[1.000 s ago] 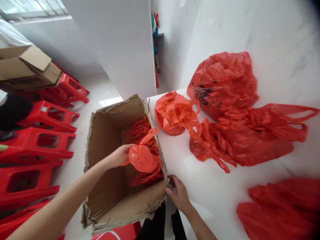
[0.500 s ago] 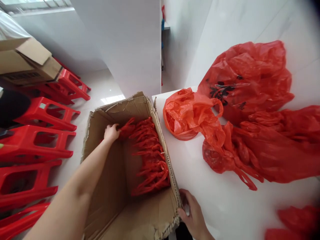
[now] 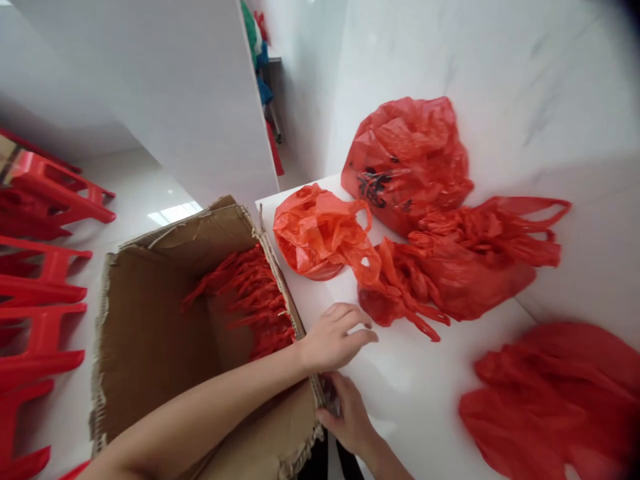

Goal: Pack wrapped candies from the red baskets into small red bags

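My left hand reaches across the cardboard box and hovers over the white tabletop, fingers spread and holding nothing. Just below it, my right hand grips the torn right edge of the box. Inside the box, red plastic bags with knotted tops lie in a row along the right wall. Nearest to my left hand on the table is a knotted red bag. Beyond it sits a round orange-red bag.
A large red bag with black print and another red bag lie against the marble wall. More red plastic is at the lower right. Red stools stand on the floor at left, beyond the box.
My left hand has left the red bag inside the box and moved right, over the table. My right hand stays on the box edge. The view has shifted to the right.
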{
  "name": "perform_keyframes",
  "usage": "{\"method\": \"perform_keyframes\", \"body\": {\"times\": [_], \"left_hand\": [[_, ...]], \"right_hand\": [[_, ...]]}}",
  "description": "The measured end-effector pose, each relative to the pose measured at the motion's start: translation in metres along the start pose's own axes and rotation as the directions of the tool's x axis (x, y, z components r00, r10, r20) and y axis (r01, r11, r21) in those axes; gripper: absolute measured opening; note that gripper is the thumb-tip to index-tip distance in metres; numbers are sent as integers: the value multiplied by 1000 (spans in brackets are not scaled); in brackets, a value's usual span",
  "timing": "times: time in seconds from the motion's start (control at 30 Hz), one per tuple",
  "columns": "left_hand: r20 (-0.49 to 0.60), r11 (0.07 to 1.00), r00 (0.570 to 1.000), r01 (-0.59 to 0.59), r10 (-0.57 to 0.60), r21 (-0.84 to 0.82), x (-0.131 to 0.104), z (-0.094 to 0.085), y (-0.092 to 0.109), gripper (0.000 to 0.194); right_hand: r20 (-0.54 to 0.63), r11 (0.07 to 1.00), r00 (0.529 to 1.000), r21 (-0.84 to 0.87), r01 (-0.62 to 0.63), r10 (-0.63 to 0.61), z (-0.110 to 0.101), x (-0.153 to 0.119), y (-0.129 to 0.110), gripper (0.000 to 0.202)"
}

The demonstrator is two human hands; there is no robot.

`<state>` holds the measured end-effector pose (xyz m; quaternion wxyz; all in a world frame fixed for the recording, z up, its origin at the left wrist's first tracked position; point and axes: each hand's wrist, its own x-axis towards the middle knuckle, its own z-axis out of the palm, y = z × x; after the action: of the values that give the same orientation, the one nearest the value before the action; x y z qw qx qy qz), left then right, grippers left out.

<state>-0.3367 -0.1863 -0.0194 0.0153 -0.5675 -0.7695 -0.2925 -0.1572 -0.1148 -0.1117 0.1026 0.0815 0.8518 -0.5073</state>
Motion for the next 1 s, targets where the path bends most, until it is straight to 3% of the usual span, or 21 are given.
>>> {"method": "perform_keyframes", "body": {"times": [0.1, 0.2, 0.37, 0.57, 0.67, 0.77, 0.83, 0.93, 1.0], "left_hand": [[65, 986, 997, 28, -39, 165, 58, 25, 0, 36], [116, 934, 976, 137, -185, 331, 93, 41, -8, 34], [196, 929, 972, 50, -130, 367, 102, 53, -9, 30], [278, 931, 940, 90, -196, 353, 97, 58, -7, 20], [287, 952, 940, 97, -183, 290, 84, 37, 1, 21], [221, 949, 927, 273, -303, 156, 58, -8, 13, 21], [200, 874, 859, 486, -471, -26, 34, -46, 20, 23], [351, 650, 734, 679, -581, -342, -13, -100, 20, 20], [438, 509, 634, 773, -638, -379, -52, -126, 9, 26]], "right_hand": [[-2, 1000, 1000, 4, -27, 27, -4, 1, -6, 45], [4, 999, 999, 8, -45, 45, -5, 1, -9, 47], [-10, 1000, 999, -2, -31, 31, -5, 0, -7, 47], [-30, 1000, 1000, -12, -4, 4, -5, 0, -7, 45], [-39, 1000, 999, -14, 15, -15, -5, 1, -6, 43], [-39, 999, 999, -22, 28, -29, -4, 0, -3, 42], [-48, 998, 997, -26, 59, -61, -3, -1, 1, 44], [-63, 992, 991, -21, 121, -122, 0, -1, 7, 43], [-49, 992, 991, -18, 127, -128, 1, -1, 9, 42]]}}
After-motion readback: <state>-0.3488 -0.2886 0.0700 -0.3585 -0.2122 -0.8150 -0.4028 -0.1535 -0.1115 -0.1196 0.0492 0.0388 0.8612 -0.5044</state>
